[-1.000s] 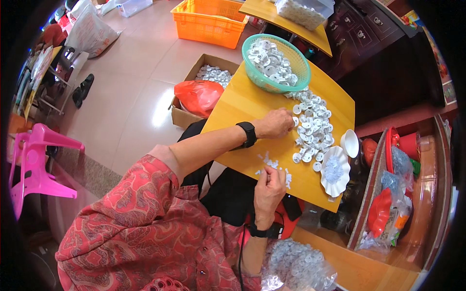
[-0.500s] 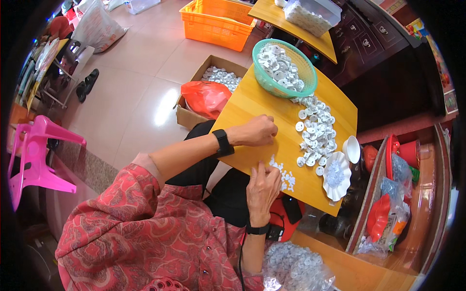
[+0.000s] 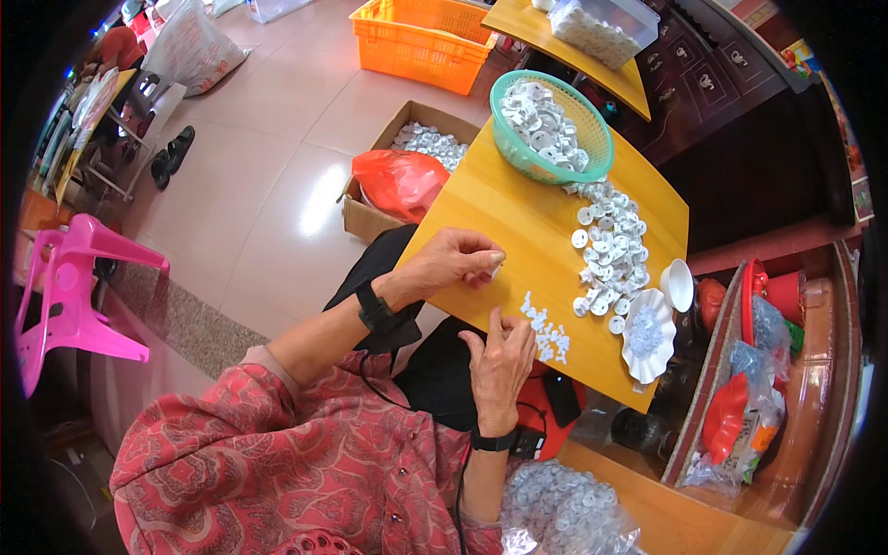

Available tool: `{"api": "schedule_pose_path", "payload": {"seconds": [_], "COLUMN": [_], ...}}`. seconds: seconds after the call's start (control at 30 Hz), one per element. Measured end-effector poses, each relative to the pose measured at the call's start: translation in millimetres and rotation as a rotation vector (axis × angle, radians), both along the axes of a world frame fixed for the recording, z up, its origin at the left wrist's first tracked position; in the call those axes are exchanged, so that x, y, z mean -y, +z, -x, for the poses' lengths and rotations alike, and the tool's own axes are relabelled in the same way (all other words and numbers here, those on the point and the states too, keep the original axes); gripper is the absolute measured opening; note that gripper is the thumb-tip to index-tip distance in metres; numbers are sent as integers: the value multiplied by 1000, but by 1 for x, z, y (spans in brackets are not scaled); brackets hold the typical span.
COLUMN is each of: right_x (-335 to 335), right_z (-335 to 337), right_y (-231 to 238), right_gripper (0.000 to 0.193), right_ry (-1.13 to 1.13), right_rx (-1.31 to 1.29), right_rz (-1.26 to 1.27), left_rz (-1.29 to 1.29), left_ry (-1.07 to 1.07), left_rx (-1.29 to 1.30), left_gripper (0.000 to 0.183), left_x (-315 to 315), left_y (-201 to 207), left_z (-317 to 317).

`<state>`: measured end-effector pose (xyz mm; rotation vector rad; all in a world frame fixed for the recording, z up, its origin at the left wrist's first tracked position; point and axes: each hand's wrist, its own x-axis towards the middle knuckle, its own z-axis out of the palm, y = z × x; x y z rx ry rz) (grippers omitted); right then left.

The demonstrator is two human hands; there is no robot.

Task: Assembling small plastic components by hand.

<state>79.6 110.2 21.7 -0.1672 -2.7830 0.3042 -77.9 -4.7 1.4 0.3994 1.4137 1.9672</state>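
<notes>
My left hand (image 3: 451, 259) is above the near left side of the yellow wooden board (image 3: 481, 199). Its thumb and fingers pinch a small white plastic piece (image 3: 497, 271), mostly hidden by the fingertips. My right hand (image 3: 504, 361) rests at the board's near edge with thumb and index finger apart, and no object shows in it. Beside those fingertips lies a scatter of tiny white plastic pieces (image 3: 549, 339). Farther right, a heap of round white plastic parts (image 3: 612, 250) spreads down from a green mesh basket (image 3: 597, 139) full of similar parts.
A white scalloped dish (image 3: 645, 370) of tiny clear pieces and a white bowl (image 3: 678, 285) stand at the board's right. Left of the board is a cardboard box (image 3: 368, 218) with a red bag (image 3: 398, 185). Below lies a bag of clear parts (image 3: 564, 509); a pink stool (image 3: 83, 324) stands left.
My left hand has drawn back toward me and turned, so the pinched white piece now shows. My right hand's thumb has spread from its index finger. The view has shifted slightly.
</notes>
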Motion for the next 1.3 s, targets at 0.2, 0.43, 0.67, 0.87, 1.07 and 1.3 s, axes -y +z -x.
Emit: {"api": "schedule_pose_path", "payload": {"seconds": [0.2,0.43,0.67,0.87,1.07,1.3], "right_x": [-2,3,11,5,3,5], "right_z": [-4,-2,-5,-4,-4,-4], "right_y": [-17,-10,22,3,15,18], "right_gripper": [21,7,12,9,10,10], "right_ry": [45,-35,-236,-178,-157,-214], "right_rx": [-119,-215,-283,-371,-318,-325], "right_rz": [29,320,1356,1134,712,743], "left_rz": [-144,-338,-413,-454,-481,-495], "left_ry": [53,-11,-143,-196,-188,-221], "left_rx": [364,469,450,471,515,511], "left_gripper": [29,27,27,28,30,30], "left_x": [5,9,10,3,4,2], "left_y": [2,-10,-17,-15,-20,-12], "left_z": [-15,-28,-43,-51,-52,-57]}}
